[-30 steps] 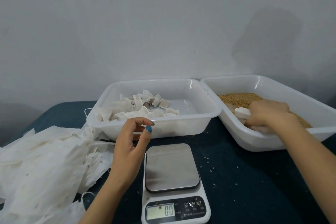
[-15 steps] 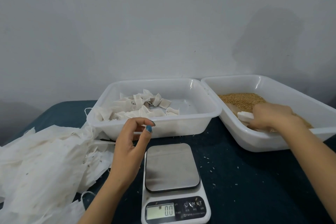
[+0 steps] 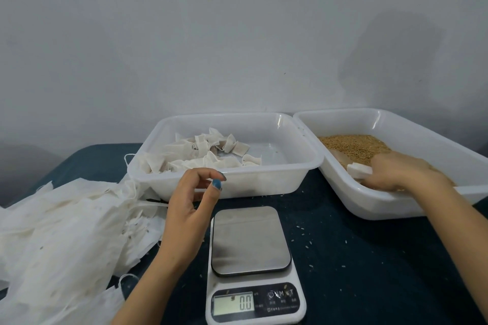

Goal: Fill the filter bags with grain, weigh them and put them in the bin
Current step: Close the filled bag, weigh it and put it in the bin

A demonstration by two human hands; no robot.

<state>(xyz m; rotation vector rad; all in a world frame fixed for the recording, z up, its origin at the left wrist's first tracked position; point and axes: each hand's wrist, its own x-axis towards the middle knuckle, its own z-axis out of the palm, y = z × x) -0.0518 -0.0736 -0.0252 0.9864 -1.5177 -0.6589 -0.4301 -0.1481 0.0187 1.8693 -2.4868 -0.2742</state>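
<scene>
The right hand (image 3: 404,173) reaches into the white tray (image 3: 396,208) on the right of the desk (image 3: 369,258), low against the brown grain (image 3: 353,145) heaped in the tray's far part. Its fingers (image 3: 379,184) are curled round a small white filter bag (image 3: 359,169). The bag sticks out from the left side of the hand and lies at the near edge of the grain. How full it is cannot be told.

The left hand (image 3: 188,211) is raised just left of the scale (image 3: 253,295), in front of the bin (image 3: 277,185). Its fingers (image 3: 200,172) are loosely curled and hold nothing. The forefinger arches toward the thumb, with a small gap between the tips. The thumbnail is painted blue.

The bin, a white plastic tub, stands in the middle of the desk beyond the scale, with its right rim just beside the tray's left rim. A heap of filled bags (image 3: 208,150) lies in its left half.

The scale has a steel plate (image 3: 249,240), and its display (image 3: 233,303) reads 0.0.

A large pile of empty bags (image 3: 60,232), white with thin strings, covers the left of the desk and reaches the bin's near left corner. Loose grains (image 3: 303,228) lie scattered on the dark blue surface around the scale.
</scene>
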